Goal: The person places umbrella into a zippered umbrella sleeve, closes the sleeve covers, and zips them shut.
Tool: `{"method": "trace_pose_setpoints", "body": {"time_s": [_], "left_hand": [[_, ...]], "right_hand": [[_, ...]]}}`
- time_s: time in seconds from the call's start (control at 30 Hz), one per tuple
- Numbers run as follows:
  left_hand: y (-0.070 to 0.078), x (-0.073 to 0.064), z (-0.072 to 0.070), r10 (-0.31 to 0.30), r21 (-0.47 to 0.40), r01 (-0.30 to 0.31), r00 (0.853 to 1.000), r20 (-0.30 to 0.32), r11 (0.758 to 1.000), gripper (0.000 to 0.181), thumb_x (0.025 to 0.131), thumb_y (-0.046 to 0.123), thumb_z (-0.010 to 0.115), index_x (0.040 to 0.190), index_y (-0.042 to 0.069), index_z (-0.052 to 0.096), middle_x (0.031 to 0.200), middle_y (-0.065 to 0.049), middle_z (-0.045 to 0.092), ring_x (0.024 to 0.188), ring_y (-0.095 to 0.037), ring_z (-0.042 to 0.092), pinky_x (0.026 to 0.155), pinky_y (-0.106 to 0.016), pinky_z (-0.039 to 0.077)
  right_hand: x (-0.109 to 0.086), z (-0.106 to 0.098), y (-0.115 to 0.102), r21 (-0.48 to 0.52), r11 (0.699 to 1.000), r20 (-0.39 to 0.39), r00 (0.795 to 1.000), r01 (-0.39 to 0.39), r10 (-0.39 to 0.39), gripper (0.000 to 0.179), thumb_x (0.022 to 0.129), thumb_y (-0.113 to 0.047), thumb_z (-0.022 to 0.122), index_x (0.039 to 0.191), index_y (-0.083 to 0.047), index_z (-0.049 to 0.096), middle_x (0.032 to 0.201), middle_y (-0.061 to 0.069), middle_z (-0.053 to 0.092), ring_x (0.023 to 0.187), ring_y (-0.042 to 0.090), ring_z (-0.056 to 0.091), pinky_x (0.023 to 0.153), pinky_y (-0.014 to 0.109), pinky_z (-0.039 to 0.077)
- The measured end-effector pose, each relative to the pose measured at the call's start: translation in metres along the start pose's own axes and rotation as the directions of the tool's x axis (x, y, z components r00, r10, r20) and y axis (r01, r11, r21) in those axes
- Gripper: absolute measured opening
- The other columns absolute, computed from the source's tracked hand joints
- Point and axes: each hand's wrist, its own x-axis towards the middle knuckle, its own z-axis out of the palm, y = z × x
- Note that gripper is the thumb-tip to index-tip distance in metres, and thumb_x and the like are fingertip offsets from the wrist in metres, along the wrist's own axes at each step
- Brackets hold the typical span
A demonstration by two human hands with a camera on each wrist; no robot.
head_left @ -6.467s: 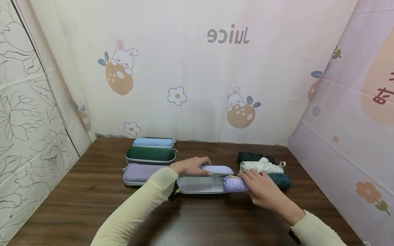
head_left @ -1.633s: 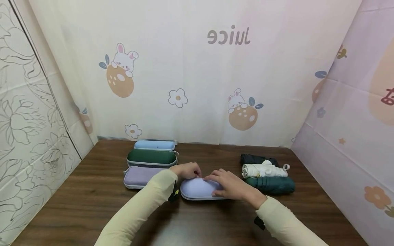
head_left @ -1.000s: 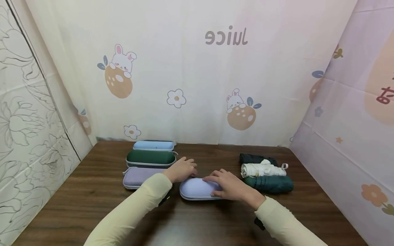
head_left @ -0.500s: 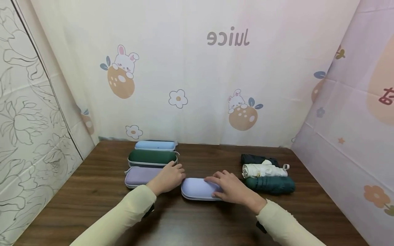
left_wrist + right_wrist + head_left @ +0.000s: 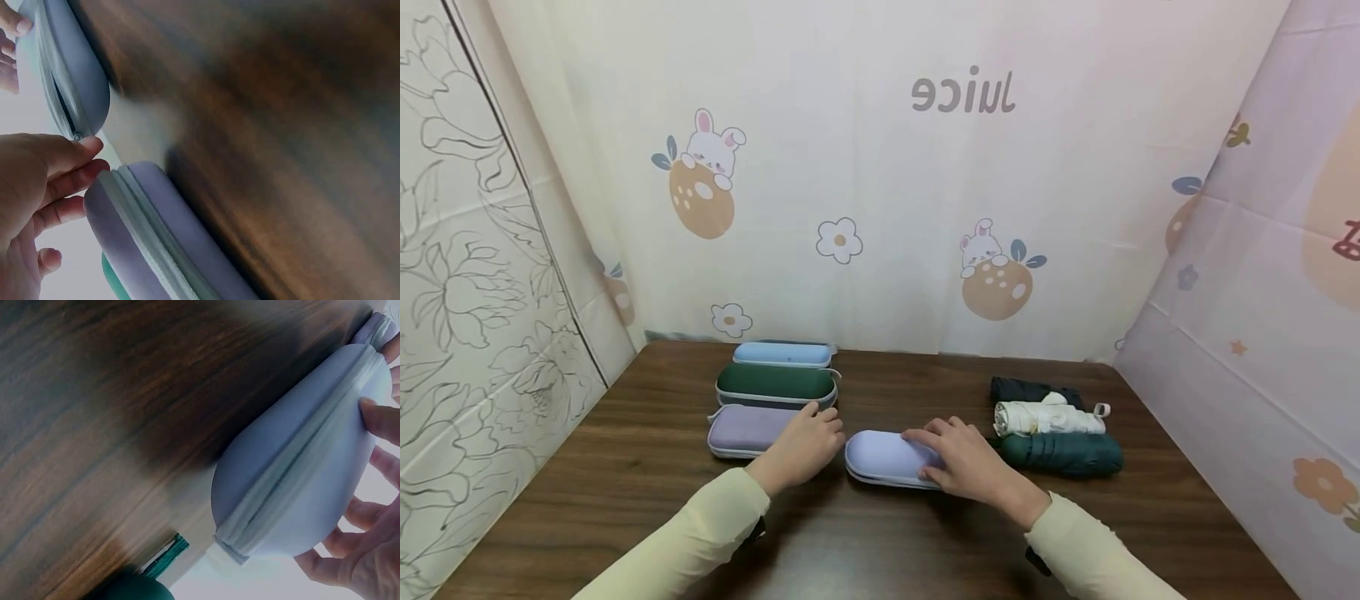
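Note:
A light lavender hard-shell zip case (image 5: 880, 454) lies closed at the middle of the table. My right hand (image 5: 968, 462) grips its right part, thumb on the front side and fingers over the top and back. At its left end, my left hand (image 5: 805, 446) pinches around the zipper pull (image 5: 77, 135), largely covered by the thumb in the left wrist view. Beyond the pull, a narrow dark gap runs between the zipper tapes along the front. Close by the left hand's fingertips lies a mauve zip case (image 5: 748, 429), its right end hidden by that hand in the head view.
Behind the mauve case lie a dark green case (image 5: 775, 381) and a light blue case (image 5: 782, 353). On the right are three folded umbrellas: dark green (image 5: 1063, 454), white (image 5: 1045, 418) and black (image 5: 1030, 389). The wooden table (image 5: 850, 550) ends at a curtain.
The case, open earlier with a purple umbrella held at it, is now closed and the umbrella is out of sight. My left hand has moved from the case's back round to its left end.

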Motion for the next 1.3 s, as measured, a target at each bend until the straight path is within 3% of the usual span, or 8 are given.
{"method": "trace_pose_setpoints", "body": {"time_s": [0.33,0.63,0.73,0.83,0.9,1.03,1.17,1.3], "left_hand": [[0.016,-0.001,0.005,-0.074,0.0,0.074,0.995,-0.072,0.997,0.012,0.08,0.013,0.072,0.069,0.014,0.066,0.069,0.002,0.057,0.072,-0.016,0.046,0.063,-0.029,0.03],[0.035,0.021,-0.001,-0.064,0.006,0.065,0.995,-0.074,0.998,0.01,0.082,0.014,0.067,0.073,0.016,0.068,0.074,0.002,0.06,0.075,-0.016,0.049,0.065,-0.033,0.033],[0.038,0.024,-0.001,-0.093,0.01,0.094,0.995,-0.043,0.996,0.009,0.083,0.016,0.068,0.074,0.017,0.069,0.075,0.002,0.061,0.076,-0.016,0.049,0.066,-0.034,0.033],[0.038,0.024,0.001,-0.12,0.001,0.12,0.993,-0.022,0.993,0.007,0.083,0.015,0.068,0.076,0.017,0.069,0.077,0.003,0.061,0.077,-0.016,0.05,0.067,-0.034,0.035],[0.037,0.023,0.002,-0.126,-0.014,0.126,0.992,-0.006,0.992,0.006,0.083,0.015,0.068,0.078,0.017,0.069,0.078,0.003,0.062,0.078,-0.016,0.05,0.068,-0.034,0.035],[0.037,0.02,0.005,-0.128,-0.038,0.129,0.991,0.037,0.991,0.005,0.086,0.015,0.067,0.084,0.017,0.071,0.083,0.003,0.064,0.08,-0.017,0.051,0.071,-0.035,0.038],[0.037,0.02,0.006,-0.126,-0.056,0.129,0.991,0.048,0.99,0.005,0.086,0.016,0.066,0.084,0.016,0.071,0.084,0.002,0.065,0.081,-0.017,0.052,0.073,-0.036,0.039],[0.036,0.02,0.007,-0.131,-0.068,0.133,0.991,0.036,0.989,0.005,0.085,0.016,0.067,0.082,0.016,0.07,0.083,0.003,0.064,0.081,-0.017,0.052,0.073,-0.036,0.039]], "right_hand": [[0.001,0.002,-0.013,-0.073,0.986,-0.044,0.989,-0.147,0.145,0.05,0.079,-0.033,0.078,0.125,-0.02,0.063,0.098,0.007,0.062,0.083,0.026,0.056,0.061,0.042,0.046],[-0.001,0.007,-0.025,-0.132,0.965,-0.155,0.966,-0.226,0.205,0.052,0.078,-0.042,0.076,0.12,-0.012,0.065,0.083,0.009,0.061,0.065,0.023,0.055,0.049,0.037,0.046],[-0.002,0.0,-0.021,-0.097,0.984,-0.088,0.986,-0.147,0.138,0.048,0.085,-0.04,0.07,0.121,-0.01,0.063,0.086,0.008,0.062,0.067,0.022,0.058,0.051,0.036,0.047],[-0.003,-0.014,-0.005,-0.043,0.999,0.032,0.999,0.023,-0.022,0.034,0.093,-0.022,0.063,0.125,-0.014,0.06,0.102,0.003,0.061,0.082,0.017,0.061,0.061,0.033,0.05],[-0.001,-0.023,0.008,-0.004,0.988,0.098,0.984,0.152,-0.151,0.037,0.093,-0.007,0.06,0.128,-0.018,0.058,0.115,0.001,0.059,0.097,0.015,0.06,0.072,0.033,0.051],[0.007,-0.031,0.02,0.01,0.937,0.166,0.923,0.35,-0.347,0.059,0.083,0.01,0.065,0.131,-0.024,0.058,0.137,0.002,0.05,0.123,0.018,0.049,0.086,0.033,0.049],[0.016,-0.035,0.013,0.012,0.905,0.242,0.877,0.425,-0.415,0.062,0.081,0.014,0.064,0.129,-0.027,0.061,0.143,0.0,0.045,0.131,0.021,0.042,0.093,0.033,0.045],[0.024,-0.039,0.003,-0.043,0.898,0.316,0.859,0.437,-0.403,0.056,0.082,0.011,0.066,0.124,-0.027,0.065,0.14,-0.001,0.048,0.129,0.021,0.044,0.094,0.033,0.044]]}}
